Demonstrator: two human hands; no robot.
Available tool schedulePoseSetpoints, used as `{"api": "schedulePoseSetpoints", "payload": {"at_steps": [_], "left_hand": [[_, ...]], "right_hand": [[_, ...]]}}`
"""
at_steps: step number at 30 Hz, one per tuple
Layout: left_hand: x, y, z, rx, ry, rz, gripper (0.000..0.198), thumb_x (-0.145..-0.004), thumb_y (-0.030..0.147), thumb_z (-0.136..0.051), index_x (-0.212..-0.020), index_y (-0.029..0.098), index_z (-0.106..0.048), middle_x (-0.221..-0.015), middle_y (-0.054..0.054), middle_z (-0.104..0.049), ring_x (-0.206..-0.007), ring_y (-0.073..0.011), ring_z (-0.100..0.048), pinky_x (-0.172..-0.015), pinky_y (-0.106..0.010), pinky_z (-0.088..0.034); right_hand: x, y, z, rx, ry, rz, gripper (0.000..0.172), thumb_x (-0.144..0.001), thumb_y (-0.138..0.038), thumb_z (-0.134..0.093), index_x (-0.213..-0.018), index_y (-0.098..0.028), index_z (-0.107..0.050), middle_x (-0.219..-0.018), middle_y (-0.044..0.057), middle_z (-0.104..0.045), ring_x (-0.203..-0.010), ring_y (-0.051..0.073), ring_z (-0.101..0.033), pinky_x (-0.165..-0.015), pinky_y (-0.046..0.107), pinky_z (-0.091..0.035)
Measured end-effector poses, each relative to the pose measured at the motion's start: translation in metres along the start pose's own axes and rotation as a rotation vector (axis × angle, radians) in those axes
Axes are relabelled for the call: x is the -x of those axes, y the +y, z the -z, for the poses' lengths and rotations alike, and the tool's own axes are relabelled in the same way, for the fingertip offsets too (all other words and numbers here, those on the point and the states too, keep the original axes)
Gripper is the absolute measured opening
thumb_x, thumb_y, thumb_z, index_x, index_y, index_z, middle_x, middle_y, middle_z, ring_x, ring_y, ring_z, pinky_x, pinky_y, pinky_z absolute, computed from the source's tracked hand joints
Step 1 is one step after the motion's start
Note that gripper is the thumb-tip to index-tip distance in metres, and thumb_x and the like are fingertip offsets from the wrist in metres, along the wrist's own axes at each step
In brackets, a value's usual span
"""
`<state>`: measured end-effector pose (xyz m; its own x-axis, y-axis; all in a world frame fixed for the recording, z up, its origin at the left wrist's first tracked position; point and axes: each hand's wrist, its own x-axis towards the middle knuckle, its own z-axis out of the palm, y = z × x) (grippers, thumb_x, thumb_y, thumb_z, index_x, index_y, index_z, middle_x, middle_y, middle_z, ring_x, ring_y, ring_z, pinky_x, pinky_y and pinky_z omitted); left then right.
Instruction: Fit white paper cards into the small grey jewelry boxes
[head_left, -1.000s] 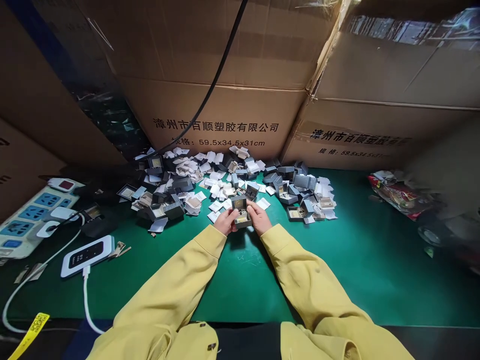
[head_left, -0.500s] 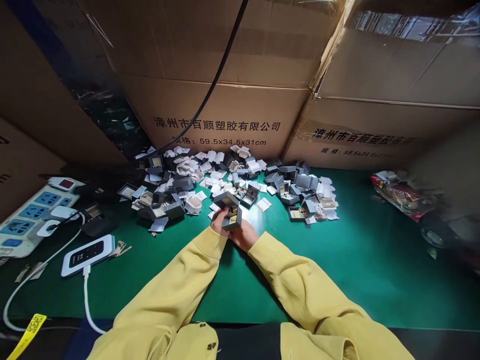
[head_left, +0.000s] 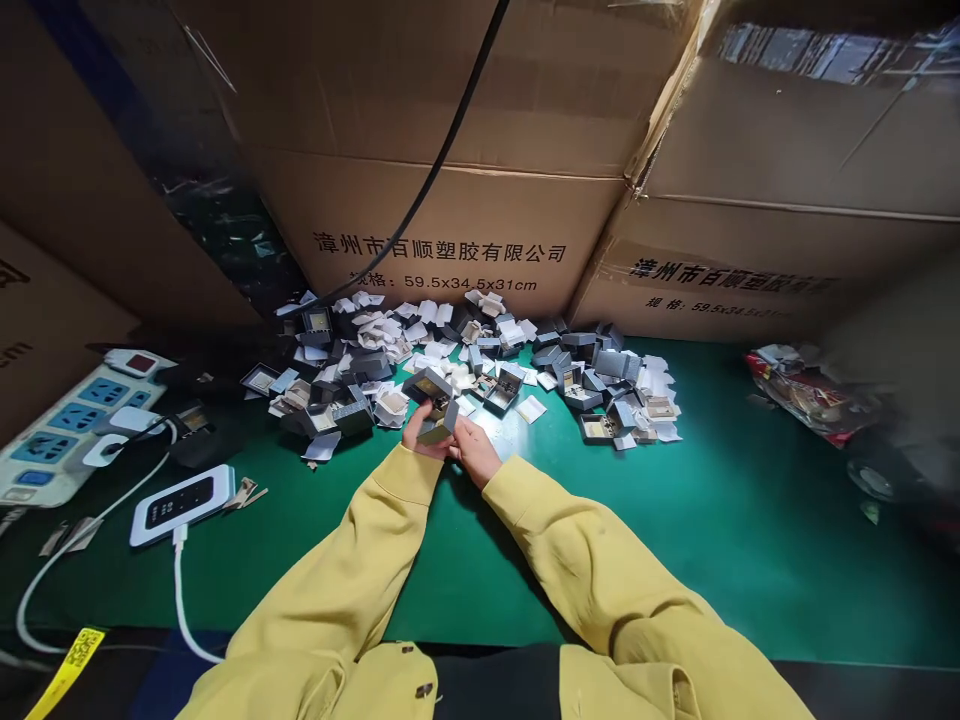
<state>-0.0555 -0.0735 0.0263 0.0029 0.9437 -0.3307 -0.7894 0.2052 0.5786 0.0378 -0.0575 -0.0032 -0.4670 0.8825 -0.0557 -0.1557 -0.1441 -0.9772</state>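
A small grey hinged box with its lid open is tilted over to the left between my hands, just in front of the pile. My left hand curls round it from the left. My right hand presses against its lower right side with bent fingers. Both arms wear yellow sleeves. A heap of small grey boxes and white cards lies right behind my hands on the green mat.
Large cardboard cartons wall in the back, with a black cable hanging across them. At the left lie a white power strip, a white device on a cable and a yellow tag. A crumpled wrapper sits at the right.
Both hands have carried the open box leftward and tipped it onto its side. My right hand has dropped under and behind it.
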Motion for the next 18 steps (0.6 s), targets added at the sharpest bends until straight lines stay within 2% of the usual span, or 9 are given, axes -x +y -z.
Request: {"api": "schedulePoseSetpoints", "payload": {"at_steps": [3, 6, 8, 11, 15, 18], "left_hand": [[0.002, 0.023, 0.001, 0.101, 0.014, -0.113, 0.023, -0.080, 0.026, -0.043, -0.084, 0.011, -0.060, -0.065, -0.006, -0.062, -0.054, -0.0149, -0.059, -0.044, -0.025, -0.045], [0.001, 0.045, 0.009, 0.213, 0.039, -0.227, 0.030, -0.080, 0.025, -0.039, -0.100, 0.011, -0.057, -0.086, -0.010, -0.066, -0.082, -0.0184, -0.064, -0.057, -0.025, -0.052], [0.000, 0.056, 0.015, 0.262, 0.035, -0.236, 0.034, -0.080, 0.027, -0.038, -0.103, 0.010, -0.055, -0.090, -0.011, -0.066, -0.088, -0.0193, -0.063, -0.060, -0.025, -0.053], [0.000, 0.065, 0.022, 0.223, 0.046, -0.273, 0.032, -0.078, 0.028, -0.040, -0.098, 0.010, -0.058, -0.092, -0.011, -0.065, -0.085, -0.0202, -0.063, -0.057, -0.025, -0.052], [0.001, 0.067, 0.025, 0.149, 0.050, -0.353, 0.026, -0.075, 0.030, -0.044, -0.081, 0.011, -0.061, -0.082, -0.011, -0.062, -0.067, -0.0175, -0.060, -0.046, -0.024, -0.044], [0.002, 0.070, 0.025, 0.138, 0.010, -0.389, 0.028, -0.076, 0.031, -0.041, -0.074, 0.011, -0.061, -0.075, -0.009, -0.057, -0.060, -0.0138, -0.054, -0.043, -0.023, -0.039]], "right_hand": [[-0.014, -0.005, 0.007, 0.165, 0.057, 0.117, 0.035, -0.082, -0.050, -0.042, -0.090, -0.020, -0.058, -0.075, 0.002, -0.062, -0.069, 0.013, -0.059, -0.060, 0.025, -0.050], [-0.027, -0.009, 0.021, 0.546, 0.158, 0.332, 0.025, -0.084, -0.034, -0.042, -0.094, -0.020, -0.060, -0.089, 0.004, -0.064, -0.078, 0.015, -0.059, -0.071, 0.027, -0.049], [-0.035, -0.010, 0.027, 0.741, 0.169, 0.423, 0.023, -0.084, -0.028, -0.042, -0.091, -0.019, -0.062, -0.092, 0.005, -0.065, -0.082, 0.016, -0.058, -0.075, 0.029, -0.047], [-0.049, -0.011, 0.023, 0.894, 0.101, 0.513, 0.024, -0.084, -0.023, -0.042, -0.095, -0.019, -0.062, -0.094, 0.006, -0.064, -0.089, 0.018, -0.056, -0.082, 0.030, -0.044], [-0.073, -0.014, -0.003, 0.982, -0.067, 0.556, 0.030, -0.086, -0.017, -0.037, -0.107, -0.021, -0.059, -0.105, 0.006, -0.061, -0.099, 0.018, -0.052, -0.086, 0.029, -0.041], [-0.086, -0.012, -0.020, 1.118, -0.215, 0.546, 0.028, -0.086, -0.017, -0.040, -0.107, -0.021, -0.059, -0.112, 0.005, -0.060, -0.100, 0.019, -0.050, -0.087, 0.032, -0.040]]}}
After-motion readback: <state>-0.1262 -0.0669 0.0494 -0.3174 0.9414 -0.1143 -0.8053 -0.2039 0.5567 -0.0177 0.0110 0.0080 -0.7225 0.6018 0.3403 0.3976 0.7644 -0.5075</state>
